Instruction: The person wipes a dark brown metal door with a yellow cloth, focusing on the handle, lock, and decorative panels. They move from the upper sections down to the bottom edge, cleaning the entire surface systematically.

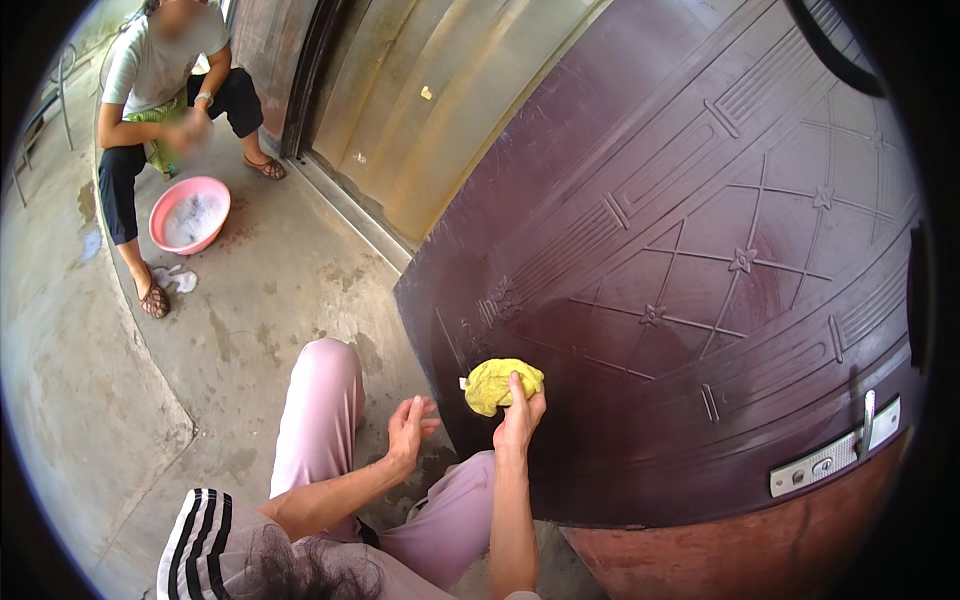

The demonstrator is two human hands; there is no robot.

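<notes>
My right hand grips a folded yellow cloth, thumb across its face and a small white tag at its left edge. Cloth and hand are in front of the lower part of a dark maroon door with raised lattice and flower patterns; whether the cloth touches the panel I cannot tell. To the left of the cloth, my left hand holds nothing, its fingers somewhat apart. Darker, wet-looking patches and faint streaks mark the door around its lower panel. A metal lever handle on a lock plate is at the door's right.
Another person sits at the upper left, hands blurred. A pink basin of sudsy water stands on the concrete floor before them, with spilled foam beside it. A metal threshold track runs along the doorway.
</notes>
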